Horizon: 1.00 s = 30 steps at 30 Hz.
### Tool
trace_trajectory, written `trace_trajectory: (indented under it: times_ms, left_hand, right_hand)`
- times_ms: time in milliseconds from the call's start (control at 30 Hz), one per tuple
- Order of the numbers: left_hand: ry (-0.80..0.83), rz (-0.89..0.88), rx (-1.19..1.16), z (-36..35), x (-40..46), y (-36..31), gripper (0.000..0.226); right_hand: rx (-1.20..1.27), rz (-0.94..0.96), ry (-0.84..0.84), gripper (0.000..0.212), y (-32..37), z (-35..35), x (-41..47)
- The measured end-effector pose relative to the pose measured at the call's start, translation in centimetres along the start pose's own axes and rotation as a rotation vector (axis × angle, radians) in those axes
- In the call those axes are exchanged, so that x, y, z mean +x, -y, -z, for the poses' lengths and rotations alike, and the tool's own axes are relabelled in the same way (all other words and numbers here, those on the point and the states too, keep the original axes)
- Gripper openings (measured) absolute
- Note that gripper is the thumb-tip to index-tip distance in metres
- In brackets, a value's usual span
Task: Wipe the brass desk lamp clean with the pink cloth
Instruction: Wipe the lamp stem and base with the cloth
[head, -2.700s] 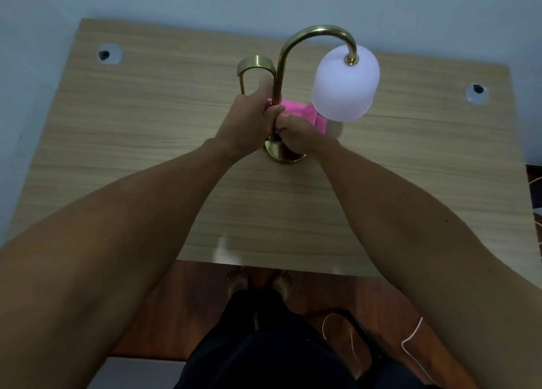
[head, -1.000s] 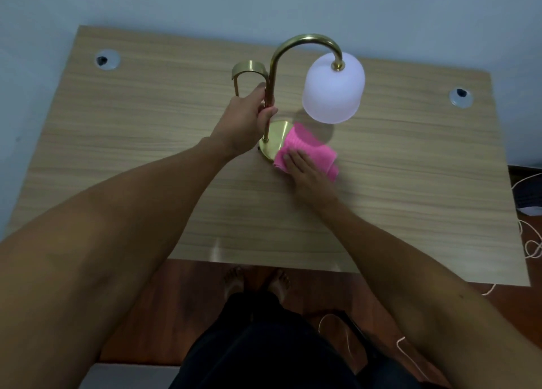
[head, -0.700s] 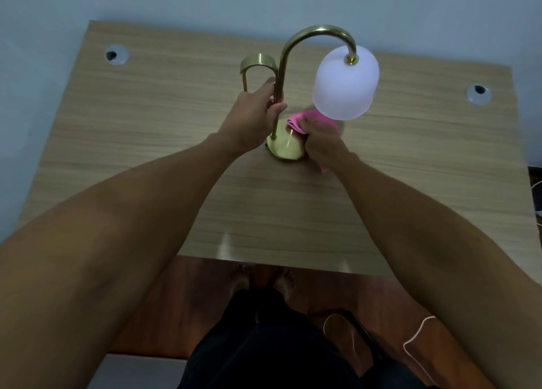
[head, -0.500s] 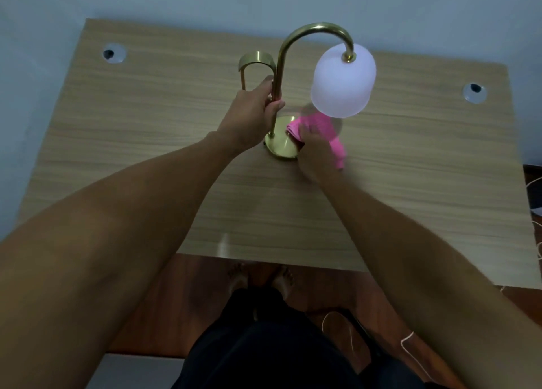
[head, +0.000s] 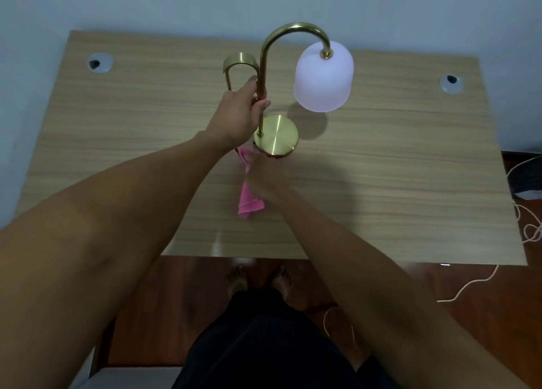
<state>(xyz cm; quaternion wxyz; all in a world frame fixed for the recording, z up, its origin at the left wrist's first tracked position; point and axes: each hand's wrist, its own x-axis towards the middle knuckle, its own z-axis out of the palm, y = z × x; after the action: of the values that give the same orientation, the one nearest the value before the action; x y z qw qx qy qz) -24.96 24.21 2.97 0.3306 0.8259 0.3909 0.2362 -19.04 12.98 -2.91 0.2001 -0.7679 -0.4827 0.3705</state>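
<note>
The brass desk lamp (head: 276, 135) stands at the middle of the wooden desk (head: 396, 168), with a round base, a curved neck and a white frosted shade (head: 323, 79). My left hand (head: 239, 116) is closed around the lower part of the lamp's stem. My right hand (head: 264, 183) is blurred by motion, just in front of the base, and it holds the pink cloth (head: 248, 196). The cloth trails from near the base's front-left edge down toward me. The base's top is uncovered.
A second brass arch (head: 240, 63) rises behind my left hand. Two cable grommets (head: 100, 63) (head: 450, 84) sit in the desk's far corners. Loose cords (head: 528, 227) lie on the floor at the right. My feet (head: 261, 280) stand under the desk's near edge.
My right hand has swept the pink cloth from the right side of the base round to its front-left, toward me. My left hand has kept its grip on the stem.
</note>
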Motion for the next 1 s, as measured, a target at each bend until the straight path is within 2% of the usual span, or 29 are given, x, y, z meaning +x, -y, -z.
trace_trajectory:
  times_ms: [100, 167, 233, 333, 433, 500, 600, 667, 800, 900, 1000]
  left_hand:
    - [-0.004, -0.008, -0.006, -0.1, 0.1, 0.2, 0.018]
    - [0.0, -0.021, -0.021, -0.1, 0.1, 0.3, 0.018]
    - [-0.002, -0.032, -0.031, -0.2, 0.1, 0.5, 0.017]
    - [-0.013, -0.025, -0.012, -0.2, 0.1, 0.6, 0.022]
    - [-0.008, -0.022, -0.007, -0.3, 0.1, 0.7, 0.024]
    - [-0.008, -0.03, -0.01, -0.2, 0.2, 0.7, 0.024]
    - [-0.005, -0.035, -0.017, -0.2, 0.3, 0.7, 0.024]
    - [-0.003, -0.044, -0.035, -0.3, 0.4, 0.8, 0.023]
    - [0.001, -0.071, -0.025, -0.5, 0.4, 0.9, 0.021]
    - [0.0, -0.074, -0.024, -0.5, 0.5, 0.9, 0.02]
    - [0.007, -0.068, -0.02, -0.3, 0.5, 0.8, 0.022]
  right_hand:
    - [0.293, -0.039, -0.054, 0.026, -0.4, 1.6, -1.4]
    - [0.512, -0.201, -0.123, 0.024, -2.3, 3.8, -1.4]
    - [0.558, -0.318, -0.271, 0.027, -4.0, 6.7, -0.8]
    - [0.591, -0.336, -0.599, 0.032, -5.5, 9.5, 0.4]
    - [0.551, -0.237, -0.681, 0.024, -4.8, 10.1, 1.4]
    - [0.457, -0.133, -0.621, 0.027, -3.4, 9.5, 1.9]
    - [0.226, 0.041, -0.333, 0.03, -3.3, 6.9, 2.3]
    - [0.032, 0.051, -0.211, 0.027, -4.1, 4.5, 1.6]
    - [-0.381, 0.264, -0.284, 0.039, -6.0, -0.3, 1.9]
    - [-0.521, 0.304, -0.087, 0.05, -5.6, 0.1, 2.0]
    - [-0.614, 0.4, -0.037, 0.048, -7.1, 1.2, 2.0]
